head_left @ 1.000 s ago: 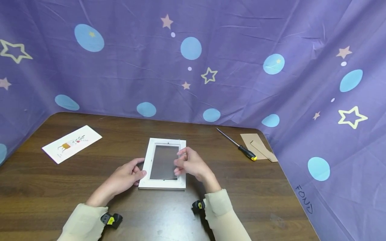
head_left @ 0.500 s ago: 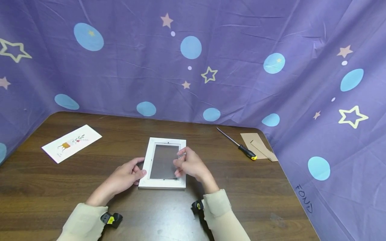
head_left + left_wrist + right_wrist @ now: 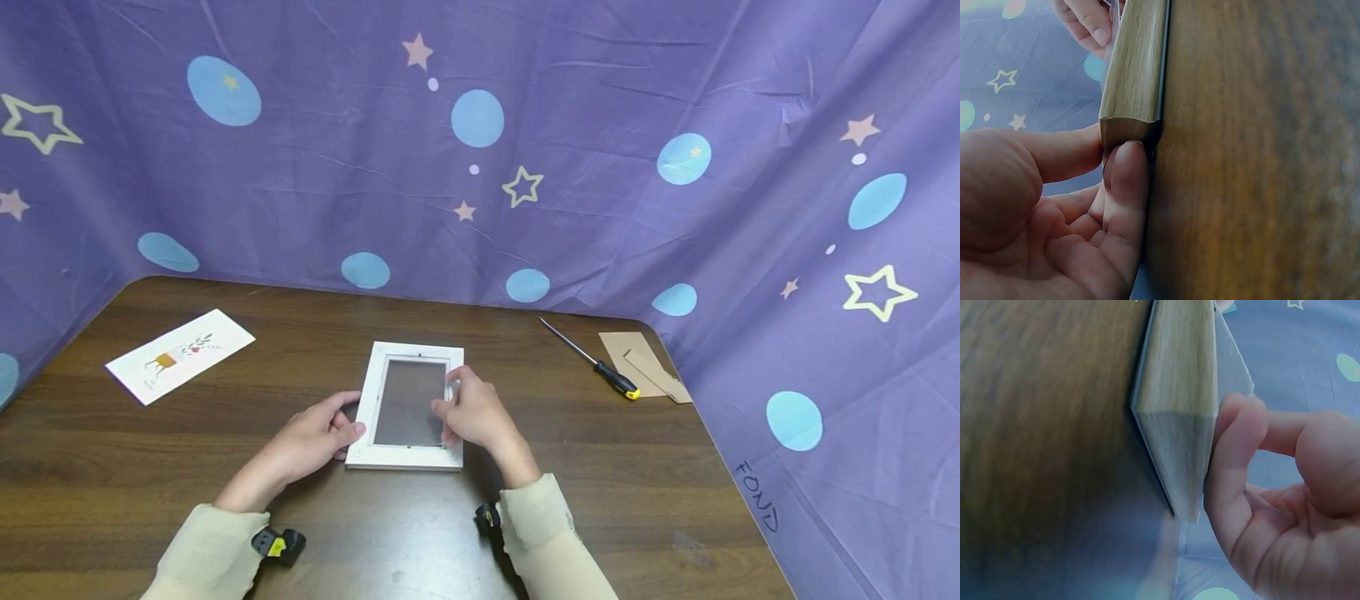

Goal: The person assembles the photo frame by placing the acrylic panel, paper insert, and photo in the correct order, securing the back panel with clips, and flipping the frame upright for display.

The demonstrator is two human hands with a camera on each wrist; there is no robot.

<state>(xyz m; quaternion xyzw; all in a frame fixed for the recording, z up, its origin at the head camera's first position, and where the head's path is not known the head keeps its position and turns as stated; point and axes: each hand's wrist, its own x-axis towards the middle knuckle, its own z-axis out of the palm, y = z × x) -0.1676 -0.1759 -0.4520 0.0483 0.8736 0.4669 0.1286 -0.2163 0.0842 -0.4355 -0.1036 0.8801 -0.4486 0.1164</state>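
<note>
Left hand (image 3: 315,433): set against the near-left corner of the picture frame (image 3: 408,406), thumb and fingers curled round the edge and bracing it on the table (image 3: 112,467). The left wrist view shows a fingertip (image 3: 1127,164) pressed to the frame's wooden corner.

Picture frame: white, rectangular, lying flat at the middle of the table, apparently back side up, with a dark pane (image 3: 411,402) in its opening. Judged light and stiff; the wooden rim should take a firm hold. The pane looks thin, smooth and probably brittle, likely to slip or crack if bent, so it is best held by its edges, while the frame is held by its outer rails or corners.

Right hand (image 3: 474,414): on the frame's right rail, fingers bent, tips at the pane's right edge. The right wrist view shows a clear sheet edge (image 3: 1232,359) standing proud of the frame beside the fingers (image 3: 1235,444); whether they pinch it or only touch it cannot be told for certain.

Other items, left to right:
- Printed card (image 3: 180,356), far left, well apart from the frame.
- Screwdriver (image 3: 592,360), far right, yellow-and-black handle.
- Brown cardboard pieces (image 3: 643,367), just beside the screwdriver.
- Purple star-patterned cloth (image 3: 480,150), behind and to both sides.
</note>
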